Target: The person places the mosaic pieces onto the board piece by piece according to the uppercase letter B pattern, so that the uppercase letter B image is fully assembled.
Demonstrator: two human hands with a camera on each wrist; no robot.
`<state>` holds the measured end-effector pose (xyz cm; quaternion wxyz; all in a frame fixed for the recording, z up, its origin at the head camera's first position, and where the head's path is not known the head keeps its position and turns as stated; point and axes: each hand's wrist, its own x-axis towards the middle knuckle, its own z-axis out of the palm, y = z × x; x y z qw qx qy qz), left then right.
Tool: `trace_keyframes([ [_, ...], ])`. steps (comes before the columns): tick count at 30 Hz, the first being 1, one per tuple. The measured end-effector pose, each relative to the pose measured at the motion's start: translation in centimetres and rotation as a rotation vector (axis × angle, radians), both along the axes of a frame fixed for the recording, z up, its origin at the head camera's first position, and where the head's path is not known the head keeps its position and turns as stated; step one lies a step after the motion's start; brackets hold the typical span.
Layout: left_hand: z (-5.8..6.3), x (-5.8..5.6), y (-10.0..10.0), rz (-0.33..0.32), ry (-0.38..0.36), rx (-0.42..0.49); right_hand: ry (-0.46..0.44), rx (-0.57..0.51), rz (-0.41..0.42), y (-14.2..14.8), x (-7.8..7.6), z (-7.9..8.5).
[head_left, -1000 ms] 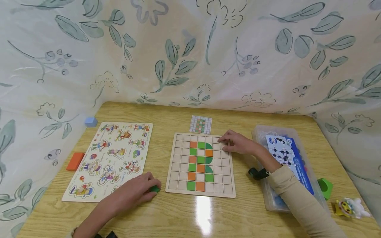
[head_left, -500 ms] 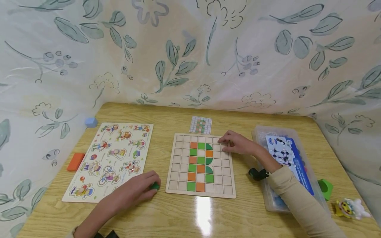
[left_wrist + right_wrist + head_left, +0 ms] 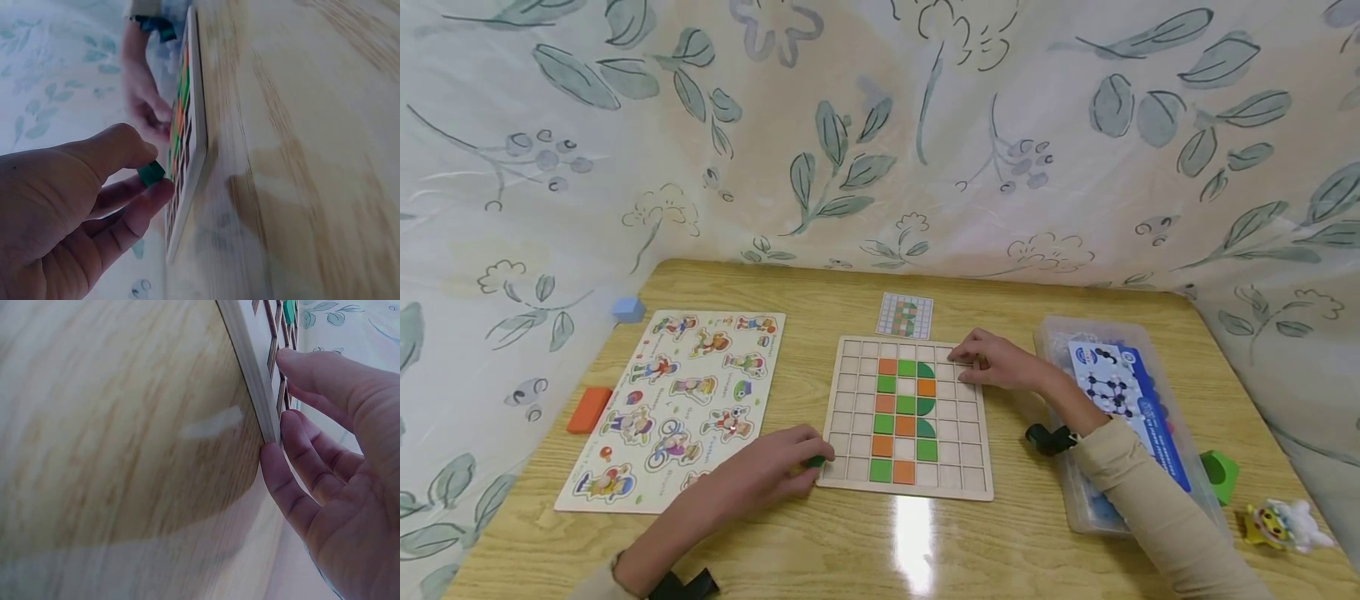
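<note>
Between thumb and fingertips, my left hand (image 3: 775, 462) pinches a small dark green tile (image 3: 150, 173). That tile is at the left edge of a wooden grid board (image 3: 859, 482), near its lower left corner. My right hand (image 3: 1000, 361) rests at the board's upper right corner, its thumb over the grid and a fingertip against the edge in the right wrist view. Orange and green square tiles (image 3: 906, 426) and several dark green rounded tiles (image 3: 927, 407) lie in the middle columns. Behind the board is a small pattern card (image 3: 905, 316) with a similar coloured figure.
Left of the board lies a picture puzzle (image 3: 700, 350), partly under my left forearm. An orange block (image 3: 589, 410) and a blue block (image 3: 628, 309) are beyond it. At right are a clear plastic box (image 3: 1093, 508), a green block (image 3: 1219, 477) and a small toy figure (image 3: 1285, 523).
My left hand first drew back slightly, then moved right with the dark green tile, from the table to the board's left edge. My right hand has stayed at the corner.
</note>
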<state>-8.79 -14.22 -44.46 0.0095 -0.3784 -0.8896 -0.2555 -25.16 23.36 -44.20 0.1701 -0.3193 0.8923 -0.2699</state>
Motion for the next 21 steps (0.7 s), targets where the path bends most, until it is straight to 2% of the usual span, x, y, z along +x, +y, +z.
trace_keyframes([
  [5, 0.2, -0.3, 1.1, -0.027, 0.020, -0.031, -0.003, 0.000, 0.004, 0.0, 0.1, 0.1],
  [11, 0.1, -1.1, 2.8, -0.097, 0.132, -0.049, -0.006, -0.010, 0.008, 0.1, 0.1, 0.2],
  [13, 0.0, -1.3, 3.5, -0.122, 0.148, -0.044, -0.011, -0.009, 0.006, 0.0, 0.1, 0.2],
  [21, 0.3, -1.9, 6.6, -0.204, 0.086, -0.061, -0.014, -0.003, -0.006, -0.1, 0.2, 0.3],
])
